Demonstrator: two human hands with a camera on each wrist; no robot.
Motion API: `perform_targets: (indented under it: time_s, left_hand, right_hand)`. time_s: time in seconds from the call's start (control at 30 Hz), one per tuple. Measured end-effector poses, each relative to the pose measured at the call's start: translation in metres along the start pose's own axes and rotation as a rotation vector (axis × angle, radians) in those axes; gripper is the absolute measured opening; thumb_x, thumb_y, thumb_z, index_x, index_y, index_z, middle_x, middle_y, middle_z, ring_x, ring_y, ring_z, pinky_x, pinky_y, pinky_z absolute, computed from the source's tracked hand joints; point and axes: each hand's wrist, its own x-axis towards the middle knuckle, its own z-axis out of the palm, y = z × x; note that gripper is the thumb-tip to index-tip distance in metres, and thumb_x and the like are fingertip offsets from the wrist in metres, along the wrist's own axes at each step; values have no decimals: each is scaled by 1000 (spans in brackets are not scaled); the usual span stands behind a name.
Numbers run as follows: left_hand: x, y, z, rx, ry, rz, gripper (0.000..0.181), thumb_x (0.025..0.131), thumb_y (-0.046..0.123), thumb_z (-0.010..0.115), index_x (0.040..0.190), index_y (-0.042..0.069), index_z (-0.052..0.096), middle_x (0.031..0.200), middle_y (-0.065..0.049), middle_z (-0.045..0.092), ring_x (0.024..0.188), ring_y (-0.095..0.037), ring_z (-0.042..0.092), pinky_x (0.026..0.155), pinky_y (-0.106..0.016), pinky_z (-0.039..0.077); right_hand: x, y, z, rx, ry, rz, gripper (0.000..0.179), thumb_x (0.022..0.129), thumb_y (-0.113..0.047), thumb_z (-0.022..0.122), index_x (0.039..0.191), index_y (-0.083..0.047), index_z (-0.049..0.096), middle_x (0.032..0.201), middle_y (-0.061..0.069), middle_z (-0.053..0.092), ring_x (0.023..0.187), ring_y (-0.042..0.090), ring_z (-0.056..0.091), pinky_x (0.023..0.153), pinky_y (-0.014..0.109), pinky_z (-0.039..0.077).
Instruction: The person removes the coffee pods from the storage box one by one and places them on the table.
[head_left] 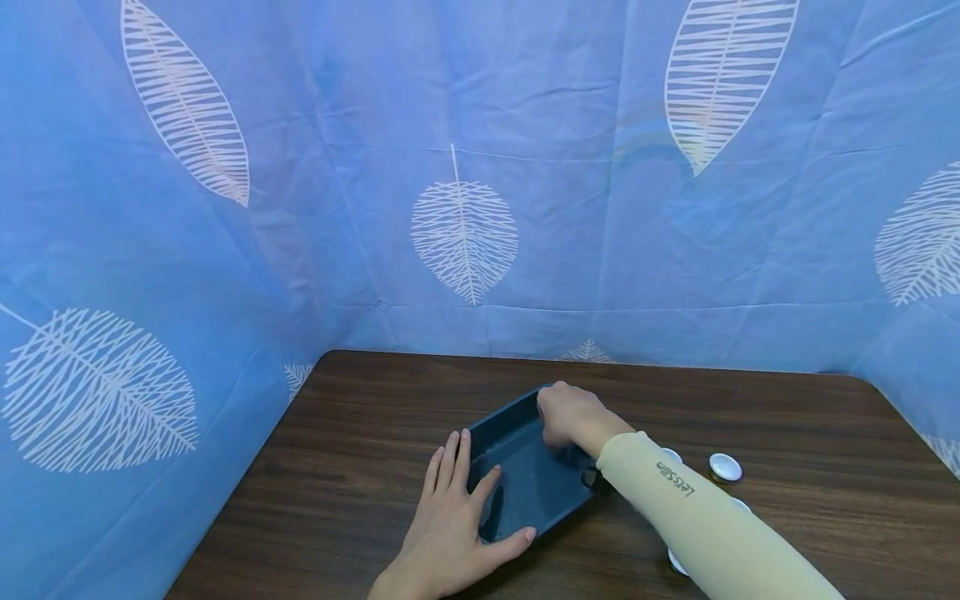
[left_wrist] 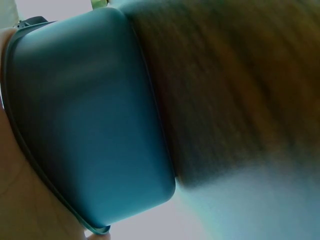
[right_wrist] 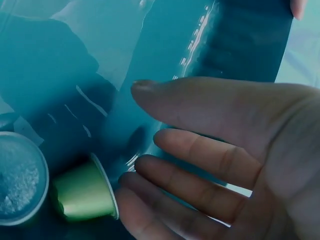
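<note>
A dark blue-green rectangular tray [head_left: 536, 493] stands at an angle on the wooden table. My left hand [head_left: 448, 523] lies at its near left side, fingers spread and straight, touching the rim; the left wrist view shows the tray's outer wall [left_wrist: 100, 125] beside that hand. Inside the tray's far right part is my right hand [head_left: 572, 415]. In the right wrist view its thumb stands apart from the loosely bent fingers [right_wrist: 195, 187]. By the fingertips a green coffee capsule [right_wrist: 85, 195] lies on its side, next to another capsule [right_wrist: 17, 180] with its pale lid showing.
On the table [head_left: 360, 467], right of the tray, stands a white-lidded capsule [head_left: 725, 467]. More white lids [head_left: 677, 563] show partly behind the right forearm's pale yellow sleeve [head_left: 697, 517]. A blue leaf-patterned cloth [head_left: 555, 225] hangs behind the table and along its left side.
</note>
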Motion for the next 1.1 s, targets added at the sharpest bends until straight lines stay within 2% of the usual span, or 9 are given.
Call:
perform_targets:
  time_s: [0.1, 0.17, 0.33, 0.53, 0.83, 1.1]
  left_hand:
    - [0, 0, 0, -1, 2, 2, 87, 78, 89, 30, 139, 31, 53, 164, -10, 2, 151, -31, 0, 116, -60, 14]
    - [0, -1, 1, -4, 2, 4, 88, 78, 89, 30, 139, 31, 53, 164, -10, 2, 151, -31, 1, 116, -61, 14]
    - [1, 0, 1, 0, 0, 3, 88, 78, 89, 30, 139, 30, 53, 164, -11, 1, 151, -31, 0, 116, -60, 14]
    - [1, 0, 1, -15, -9, -8, 87, 78, 89, 31, 139, 31, 53, 164, -9, 0, 151, -31, -1, 116, -60, 12]
    - [0, -1, 2, 0, 12, 8, 86, 78, 88, 31, 139, 31, 53, 164, -10, -1, 151, -30, -1, 116, -60, 14]
    - [-1, 0, 0, 4, 17, 11, 87, 78, 88, 30, 139, 30, 53, 164, -11, 1, 151, -29, -2, 117, -59, 14]
  right_hand:
    - [0, 2, -1, -3, -13, 1, 46, 84, 3, 59, 52, -19, 34, 53, -3, 14, 49, 14, 13, 43, 28, 19]
    - [0, 2, -2, -21, -9, 2, 40, 84, 2, 59, 55, -18, 40, 55, -2, 18, 49, 15, 15, 43, 28, 21]
    - [-2, 0, -7, -101, 23, 14, 20, 88, -1, 61, 72, -13, 59, 62, 3, 38, 51, 16, 31, 46, 30, 30]
    - [-5, -1, -4, -116, 25, -3, 10, 91, 0, 61, 91, -8, 68, 73, 5, 55, 59, 18, 46, 51, 31, 39]
    - [-14, -2, -6, -152, 24, -8, 10, 90, 0, 63, 91, -7, 68, 76, 5, 57, 64, 19, 50, 55, 33, 42]
    - [-21, -6, -6, -234, -21, 6, 10, 89, -2, 65, 95, -8, 69, 80, 6, 60, 68, 20, 51, 61, 35, 47]
